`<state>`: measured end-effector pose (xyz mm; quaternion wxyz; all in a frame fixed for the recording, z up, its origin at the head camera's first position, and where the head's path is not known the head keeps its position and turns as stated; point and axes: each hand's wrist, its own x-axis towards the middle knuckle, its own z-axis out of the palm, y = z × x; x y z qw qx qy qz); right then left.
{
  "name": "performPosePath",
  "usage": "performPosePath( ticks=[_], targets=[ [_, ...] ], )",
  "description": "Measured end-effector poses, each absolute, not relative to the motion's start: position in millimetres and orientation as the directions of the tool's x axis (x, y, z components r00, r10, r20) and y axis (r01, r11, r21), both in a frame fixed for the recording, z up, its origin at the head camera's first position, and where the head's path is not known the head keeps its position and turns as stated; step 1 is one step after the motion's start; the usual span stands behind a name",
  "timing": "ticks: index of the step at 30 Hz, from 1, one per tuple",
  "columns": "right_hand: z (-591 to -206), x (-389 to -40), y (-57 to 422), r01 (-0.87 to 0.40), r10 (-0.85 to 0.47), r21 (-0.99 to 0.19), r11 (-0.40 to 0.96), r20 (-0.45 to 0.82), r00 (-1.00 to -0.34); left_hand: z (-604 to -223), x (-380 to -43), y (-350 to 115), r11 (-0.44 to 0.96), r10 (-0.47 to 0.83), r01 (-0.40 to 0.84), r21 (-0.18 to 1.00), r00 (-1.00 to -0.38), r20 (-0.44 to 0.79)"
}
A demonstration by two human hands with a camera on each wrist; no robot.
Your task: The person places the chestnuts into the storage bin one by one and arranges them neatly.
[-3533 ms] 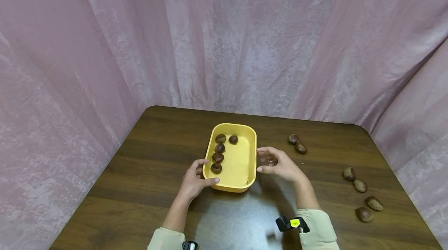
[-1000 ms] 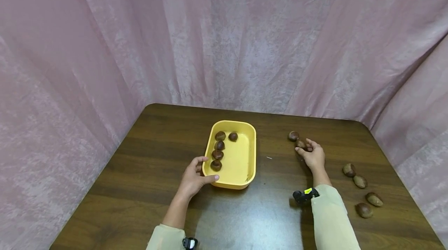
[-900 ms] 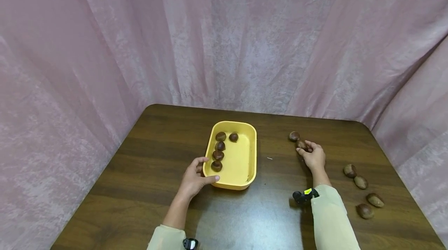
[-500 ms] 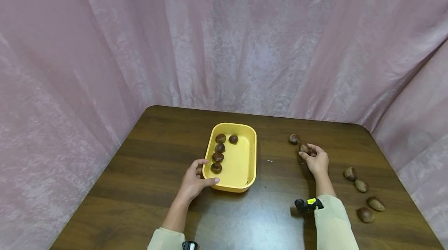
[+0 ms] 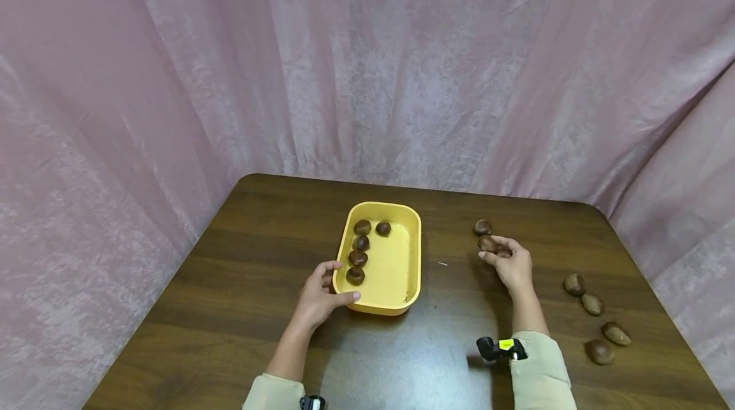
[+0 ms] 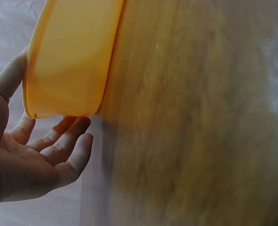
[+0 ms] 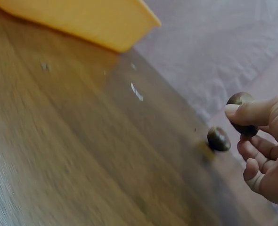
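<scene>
A yellow plastic container (image 5: 396, 270) stands on the table, with several brown chestnuts (image 5: 358, 258) in a row along its left side and one chestnut (image 5: 383, 228) at the back. My left hand (image 5: 318, 298) holds the container's near left corner, thumb at the near rim and fingers along the left wall. In the left wrist view the fingers (image 6: 66, 146) curve beside the yellow wall. To the right, my right hand (image 5: 513, 264) pinches a chestnut (image 5: 487, 243) between thumb and fingers, raised off the table in the right wrist view. Another chestnut (image 7: 218, 139) lies just beyond it.
More chestnuts lie at the right side of the brown wooden table (image 5: 252, 238), such as a pair (image 5: 592, 303) and two nearer ones (image 5: 600, 352). A small white scrap (image 5: 443, 264) lies between container and right hand. Pink curtains (image 5: 367, 78) hang behind the table.
My right hand left the container's right side, reached the nearer chestnut of the far pair, took hold of it, and has just shifted left with it. The left hand has stayed at the container.
</scene>
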<state>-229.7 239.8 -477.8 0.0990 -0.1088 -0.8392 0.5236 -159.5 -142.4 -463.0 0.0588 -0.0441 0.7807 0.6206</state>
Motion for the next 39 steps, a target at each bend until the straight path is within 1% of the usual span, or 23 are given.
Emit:
performPosePath(
  ticks=[9, 15, 20, 33, 39],
  targets=[
    [-460.4, -229.2, 220.9, 0.098, 0.181, -0.945, 0.312, -0.042, -0.983, -463.0, -159.6, -142.9, 0.226, -0.004, -0.144, 0.963, -0.989, -0.147],
    [-455.4, -231.5, 211.2, 0.090, 0.139, -0.955, 0.282, -0.052, -0.989, -463.0, -159.3, -142.7, 0.232, -0.007, -0.139, 0.963, -0.990, -0.141],
    [-454.6, -233.3, 202.6, 0.060, 0.116, -0.966, 0.252, -0.032, -0.993, -464.5, -159.8, -142.4, 0.219, -0.003, -0.134, 0.967, -0.991, -0.137],
    [-443.5, -239.5, 181.9, 0.021, 0.037, -0.965, 0.263, -0.011, -0.999, -464.9, -161.2, -141.9, 0.201, -0.004, -0.135, 0.970, -0.991, -0.137],
    [-436.9, -243.3, 172.5, 0.009, 0.009, -0.958, 0.288, -0.007, -1.000, -464.8, -161.3, -142.7, 0.196, 0.001, -0.140, 0.971, -0.990, -0.143]
  ],
)
